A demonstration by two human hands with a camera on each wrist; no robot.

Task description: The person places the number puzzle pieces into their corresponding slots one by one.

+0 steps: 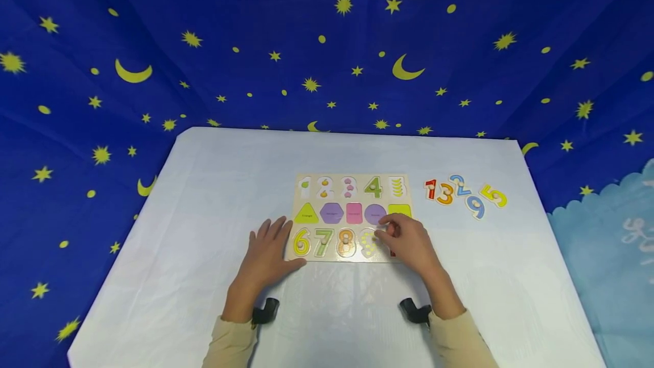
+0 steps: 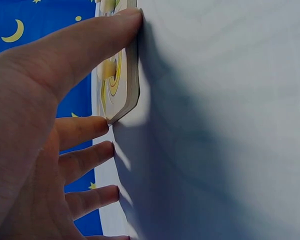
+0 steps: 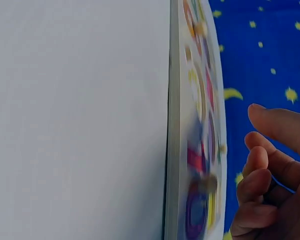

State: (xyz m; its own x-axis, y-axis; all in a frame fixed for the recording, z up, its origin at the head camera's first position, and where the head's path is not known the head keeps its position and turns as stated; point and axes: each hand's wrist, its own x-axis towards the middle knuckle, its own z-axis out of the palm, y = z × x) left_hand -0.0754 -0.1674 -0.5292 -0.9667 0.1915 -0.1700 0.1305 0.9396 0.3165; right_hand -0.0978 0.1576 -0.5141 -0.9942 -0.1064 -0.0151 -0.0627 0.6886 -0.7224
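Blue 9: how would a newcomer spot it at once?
On the white table, right of the board, lie five loose numbers. The blue 9 sits lowest in the head view; the only other blue one, the 2, lies farther back.

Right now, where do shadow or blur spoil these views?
Left wrist: a broad dark shadow spreads over the white tabletop beside the puzzle board. Right wrist: the board's printed face and knobs look smeared, and a softer shadow lies along its lower edge. Head: fairly even light, with the loose 9 readable.
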